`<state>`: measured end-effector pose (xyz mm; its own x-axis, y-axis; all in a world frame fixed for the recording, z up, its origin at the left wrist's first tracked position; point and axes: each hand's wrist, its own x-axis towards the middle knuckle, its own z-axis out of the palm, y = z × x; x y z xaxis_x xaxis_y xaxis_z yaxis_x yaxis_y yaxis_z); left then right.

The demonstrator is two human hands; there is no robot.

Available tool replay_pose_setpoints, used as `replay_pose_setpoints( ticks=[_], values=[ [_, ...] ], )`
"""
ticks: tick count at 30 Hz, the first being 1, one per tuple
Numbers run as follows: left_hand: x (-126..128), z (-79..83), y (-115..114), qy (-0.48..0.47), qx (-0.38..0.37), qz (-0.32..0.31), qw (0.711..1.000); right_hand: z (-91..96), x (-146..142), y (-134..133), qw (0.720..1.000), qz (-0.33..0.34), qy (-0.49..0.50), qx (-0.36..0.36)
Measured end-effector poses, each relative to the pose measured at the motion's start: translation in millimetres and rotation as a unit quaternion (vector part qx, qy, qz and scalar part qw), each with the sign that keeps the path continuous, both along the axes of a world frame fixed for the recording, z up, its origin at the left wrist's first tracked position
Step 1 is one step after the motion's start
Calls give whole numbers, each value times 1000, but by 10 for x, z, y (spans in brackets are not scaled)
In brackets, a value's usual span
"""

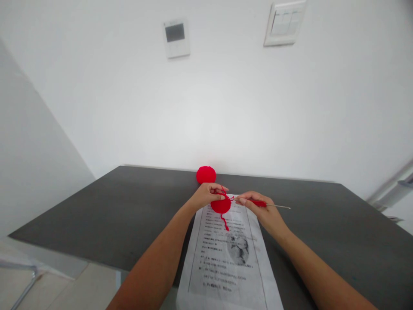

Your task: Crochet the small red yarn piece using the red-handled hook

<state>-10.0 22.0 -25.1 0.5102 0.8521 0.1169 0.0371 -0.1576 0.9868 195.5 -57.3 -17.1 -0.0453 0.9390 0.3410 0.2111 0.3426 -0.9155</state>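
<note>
My left hand is closed in a pinch on a small round red crochet piece, from which a short red yarn tail hangs down. My right hand is closed on a crochet hook with a red grip and a thin metal shaft that sticks out to the right. The hook's working end meets the red piece between my two hands. Just behind my left hand a ball of red yarn rests on the dark table.
A printed sheet of paper with text and a small picture lies on the table under my hands and reaches the near edge. The table stands against a white wall carrying a switch plate and a small control panel.
</note>
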Motion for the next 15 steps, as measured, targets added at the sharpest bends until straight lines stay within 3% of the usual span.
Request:
replay_pose_setpoints(
  ticks=[15],
  values=[
    [59, 95, -124, -103, -173, -76, 977, -92, -51, 3, 983, 32, 179, -30]
  ],
)
